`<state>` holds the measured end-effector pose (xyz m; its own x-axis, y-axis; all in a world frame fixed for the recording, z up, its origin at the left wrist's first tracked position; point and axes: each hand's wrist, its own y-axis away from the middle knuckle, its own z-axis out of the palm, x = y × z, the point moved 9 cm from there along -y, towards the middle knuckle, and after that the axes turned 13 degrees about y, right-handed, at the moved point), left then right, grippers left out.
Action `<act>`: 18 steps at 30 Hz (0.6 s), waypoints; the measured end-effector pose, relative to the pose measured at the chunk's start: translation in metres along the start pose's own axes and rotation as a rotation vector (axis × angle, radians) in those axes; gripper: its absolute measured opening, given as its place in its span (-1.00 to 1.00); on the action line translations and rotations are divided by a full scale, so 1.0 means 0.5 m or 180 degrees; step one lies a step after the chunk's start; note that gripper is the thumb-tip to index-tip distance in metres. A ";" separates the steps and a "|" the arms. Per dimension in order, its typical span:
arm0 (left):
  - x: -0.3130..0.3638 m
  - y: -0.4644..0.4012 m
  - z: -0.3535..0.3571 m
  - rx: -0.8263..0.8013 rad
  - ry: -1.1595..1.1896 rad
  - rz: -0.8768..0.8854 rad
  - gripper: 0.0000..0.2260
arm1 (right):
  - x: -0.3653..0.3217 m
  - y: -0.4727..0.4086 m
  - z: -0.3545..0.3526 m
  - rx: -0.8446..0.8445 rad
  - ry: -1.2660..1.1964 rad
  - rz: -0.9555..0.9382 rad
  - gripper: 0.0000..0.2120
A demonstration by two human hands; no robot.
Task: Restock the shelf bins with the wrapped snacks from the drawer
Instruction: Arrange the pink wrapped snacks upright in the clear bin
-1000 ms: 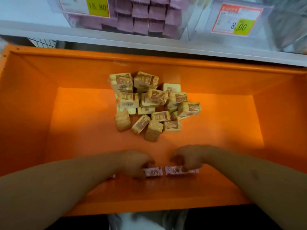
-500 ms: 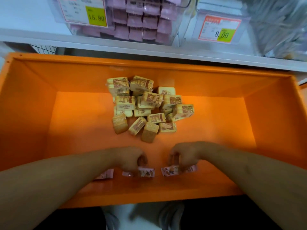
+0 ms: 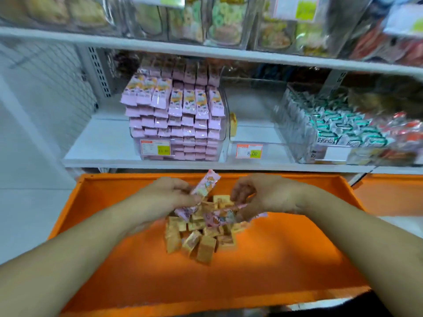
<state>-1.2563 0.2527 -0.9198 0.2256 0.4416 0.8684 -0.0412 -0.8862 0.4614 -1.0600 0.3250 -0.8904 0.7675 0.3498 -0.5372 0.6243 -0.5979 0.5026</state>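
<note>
Head view: pink wrapped snacks (image 3: 206, 186), gathered from the near floor of the orange drawer (image 3: 286, 259) a second ago, are now lifted above the tan snack pile (image 3: 199, 236). They are pinched in the curled fingers of the left hand (image 3: 169, 195) and right hand (image 3: 263, 197), ready for the pink-packet bin (image 3: 178, 124) on the shelf (image 3: 103, 161).

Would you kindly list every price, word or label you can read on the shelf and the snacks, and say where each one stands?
"8.00": price tag on the front of the clear, nearly empty bin.
"15.80", faint: price tag on the bin of pink snack packs.
Large characters on the green-and-white packets: blurred, unreadable.
Small print on both tags, top-shelf labels, pink wrappers in the hands: unreadable.
</note>
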 end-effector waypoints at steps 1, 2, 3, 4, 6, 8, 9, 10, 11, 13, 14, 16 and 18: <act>0.028 0.020 -0.009 0.0050 0.0085 0.0211 -0.84 | -0.019 0.019 -0.012 0.0165 -0.0272 -0.0026 -0.60; 0.053 0.039 -0.019 0.0137 0.0164 0.0344 -0.86 | -0.036 0.033 -0.020 0.0307 -0.0545 -0.0043 -0.56; 0.075 0.056 -0.027 0.0186 0.0336 0.0457 -0.89 | -0.055 0.048 -0.031 0.0426 -0.0830 -0.0072 -0.53; 0.089 0.070 -0.037 0.0285 0.0446 0.0562 -0.86 | -0.071 0.058 -0.042 0.0569 -0.1084 -0.0117 -0.53; 0.102 0.091 -0.045 0.0400 0.0579 0.0688 -0.63 | -0.090 0.067 -0.055 0.0845 -0.1459 -0.0185 -0.54; 0.109 0.106 -0.041 0.0374 0.0952 0.0703 -0.60 | -0.095 0.067 -0.064 0.1156 -0.1654 -0.0182 -0.55; 0.108 0.109 -0.038 0.0358 0.1176 0.0676 -0.66 | -0.097 0.069 -0.070 0.1316 -0.1730 -0.0186 -0.55; 0.109 0.106 -0.030 0.0274 0.1348 0.0684 -0.71 | -0.096 0.064 -0.076 0.1420 -0.1861 -0.0240 -0.55; 0.115 0.106 -0.022 0.0214 0.1456 0.0687 -0.74 | -0.096 0.061 -0.079 0.1474 -0.2033 -0.0274 -0.54; 0.129 0.100 -0.010 0.0175 0.1572 0.0730 -0.77 | -0.093 0.049 -0.088 0.1560 -0.2197 -0.0297 -0.52; 0.137 0.095 -0.009 0.0194 0.1605 0.0739 -0.77 | -0.091 0.041 -0.092 0.1599 -0.2209 -0.0324 -0.52; 0.150 0.087 -0.011 0.0267 0.1684 0.0714 -0.73 | -0.092 0.029 -0.101 0.1681 -0.2263 -0.0396 -0.47; 0.154 0.073 -0.016 0.0302 0.1659 0.0687 -0.72 | -0.089 0.018 -0.109 0.1795 -0.2299 -0.0392 -0.40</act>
<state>-1.2479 0.2554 -0.8344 -0.2890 0.2384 0.9272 0.0599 -0.9621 0.2660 -1.0806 0.3432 -0.8250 0.3050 0.0130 -0.9523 0.3869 -0.9153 0.1114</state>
